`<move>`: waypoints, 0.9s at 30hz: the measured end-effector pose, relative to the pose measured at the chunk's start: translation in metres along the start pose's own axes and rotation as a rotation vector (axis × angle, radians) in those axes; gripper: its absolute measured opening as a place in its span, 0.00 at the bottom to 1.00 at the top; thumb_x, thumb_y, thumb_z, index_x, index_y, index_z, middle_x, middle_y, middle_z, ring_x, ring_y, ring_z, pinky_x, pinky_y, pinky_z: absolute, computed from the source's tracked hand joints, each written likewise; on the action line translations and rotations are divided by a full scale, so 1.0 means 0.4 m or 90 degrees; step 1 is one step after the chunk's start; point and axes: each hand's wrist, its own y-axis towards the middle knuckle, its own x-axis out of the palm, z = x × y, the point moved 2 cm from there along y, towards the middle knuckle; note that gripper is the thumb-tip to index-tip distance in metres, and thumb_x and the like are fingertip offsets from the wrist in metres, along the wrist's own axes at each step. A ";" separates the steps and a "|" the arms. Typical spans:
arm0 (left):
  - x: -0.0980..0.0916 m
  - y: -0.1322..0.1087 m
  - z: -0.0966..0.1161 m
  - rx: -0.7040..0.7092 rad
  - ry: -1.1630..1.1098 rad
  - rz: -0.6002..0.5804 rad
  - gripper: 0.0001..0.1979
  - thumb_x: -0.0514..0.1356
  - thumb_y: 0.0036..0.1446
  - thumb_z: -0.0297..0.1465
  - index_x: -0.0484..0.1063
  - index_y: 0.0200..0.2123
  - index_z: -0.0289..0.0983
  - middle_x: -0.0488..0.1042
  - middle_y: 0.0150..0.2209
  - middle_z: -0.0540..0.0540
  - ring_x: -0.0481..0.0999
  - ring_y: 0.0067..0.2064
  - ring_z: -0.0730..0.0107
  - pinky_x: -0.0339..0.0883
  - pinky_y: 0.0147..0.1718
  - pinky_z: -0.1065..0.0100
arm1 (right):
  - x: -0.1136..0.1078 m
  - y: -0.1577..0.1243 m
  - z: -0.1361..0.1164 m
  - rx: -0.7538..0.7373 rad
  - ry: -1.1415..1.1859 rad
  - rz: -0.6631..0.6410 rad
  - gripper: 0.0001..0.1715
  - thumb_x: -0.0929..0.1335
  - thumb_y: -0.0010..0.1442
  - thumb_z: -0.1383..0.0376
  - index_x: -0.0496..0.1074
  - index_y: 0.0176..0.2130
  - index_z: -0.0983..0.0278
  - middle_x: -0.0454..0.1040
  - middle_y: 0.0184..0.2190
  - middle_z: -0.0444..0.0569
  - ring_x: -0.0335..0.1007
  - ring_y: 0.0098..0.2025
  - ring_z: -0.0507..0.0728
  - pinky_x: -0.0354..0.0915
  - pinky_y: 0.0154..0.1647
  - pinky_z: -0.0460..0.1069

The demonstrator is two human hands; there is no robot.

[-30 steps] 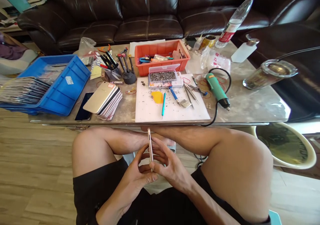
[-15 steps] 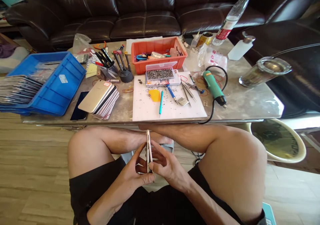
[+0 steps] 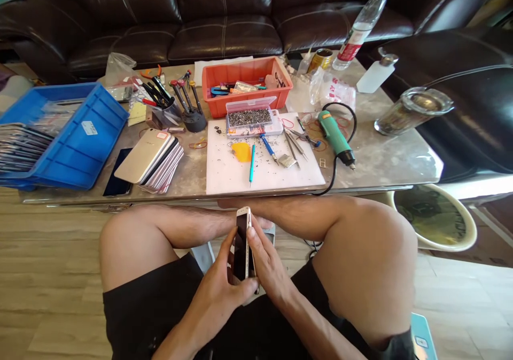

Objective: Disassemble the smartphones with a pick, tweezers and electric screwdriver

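A gold-framed smartphone [image 3: 242, 248] stands on edge between my hands above my knees, its black screen now turned toward me. My left hand [image 3: 214, 290] grips its lower part from the left, with the fingers behind it. My right hand [image 3: 266, 258] presses its fingertips against the phone's right edge. Beyond my knees, a white work mat [image 3: 264, 181] on the stone-topped table [image 3: 380, 159] carries a blue-handled screwdriver [image 3: 251, 162], steel tweezers [image 3: 294, 146], a yellow plastic pick [image 3: 241, 151] and a clear box of screws [image 3: 250, 119].
A stack of gold phones [image 3: 148, 162] lies beside a blue crate [image 3: 84, 151]. An orange tray of tools [image 3: 240, 103], a green hot-air gun [image 3: 334, 135] and a plastic bottle [image 3: 360, 29] stand further back. A leather sofa [image 3: 224, 34] lies behind the table.
The phone has turned from edge-on to showing its black screen. My right fingers have shifted onto its right edge. The whole scene has slid slightly left as my head moved.
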 end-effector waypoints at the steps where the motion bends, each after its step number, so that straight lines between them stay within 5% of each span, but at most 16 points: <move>1: 0.006 0.000 -0.005 -0.003 0.006 0.011 0.45 0.65 0.55 0.29 0.55 0.74 0.53 0.80 0.40 0.47 0.80 0.36 0.56 0.77 0.34 0.58 | 0.002 0.002 0.002 0.001 0.002 0.006 0.43 0.61 0.71 0.39 0.55 0.75 0.52 0.63 0.72 0.46 0.55 0.75 0.67 0.57 0.74 0.63; 9: 0.010 -0.009 -0.012 -0.035 -0.011 -0.022 0.46 0.64 0.57 0.31 0.51 0.75 0.54 0.79 0.39 0.48 0.81 0.38 0.54 0.78 0.38 0.54 | -0.017 0.013 0.012 -0.058 -0.032 0.002 0.40 0.63 0.71 0.41 0.60 0.74 0.55 0.65 0.72 0.47 0.55 0.75 0.65 0.47 0.77 0.60; 15: 0.003 -0.013 0.014 -0.048 -0.057 -0.067 0.48 0.66 0.54 0.30 0.52 0.75 0.52 0.78 0.55 0.43 0.78 0.54 0.45 0.74 0.52 0.49 | -0.014 0.019 0.003 -0.021 -0.019 0.038 0.44 0.62 0.70 0.39 0.58 0.74 0.56 0.60 0.74 0.46 0.46 0.78 0.62 0.40 0.79 0.59; 19: 0.021 -0.014 0.018 -0.086 -0.101 -0.046 0.50 0.69 0.52 0.28 0.53 0.75 0.51 0.75 0.60 0.41 0.75 0.59 0.43 0.72 0.54 0.51 | -0.004 0.020 -0.009 -0.034 -0.046 0.072 0.43 0.59 0.71 0.38 0.60 0.73 0.57 0.64 0.72 0.49 0.52 0.76 0.62 0.44 0.78 0.60; 23: 0.044 -0.009 0.021 -0.095 -0.168 0.013 0.50 0.70 0.52 0.28 0.54 0.75 0.51 0.75 0.59 0.41 0.78 0.52 0.47 0.75 0.44 0.57 | 0.001 0.015 -0.020 -0.059 -0.060 0.084 0.42 0.59 0.71 0.38 0.63 0.72 0.56 0.69 0.69 0.49 0.59 0.73 0.65 0.48 0.76 0.61; 27: 0.044 -0.014 0.019 -0.132 -0.133 0.012 0.51 0.71 0.52 0.31 0.53 0.75 0.51 0.80 0.46 0.45 0.80 0.36 0.57 0.74 0.32 0.63 | -0.007 0.002 -0.023 -0.018 -0.036 0.039 0.44 0.58 0.71 0.38 0.58 0.75 0.56 0.79 0.58 0.54 0.78 0.55 0.67 0.72 0.58 0.62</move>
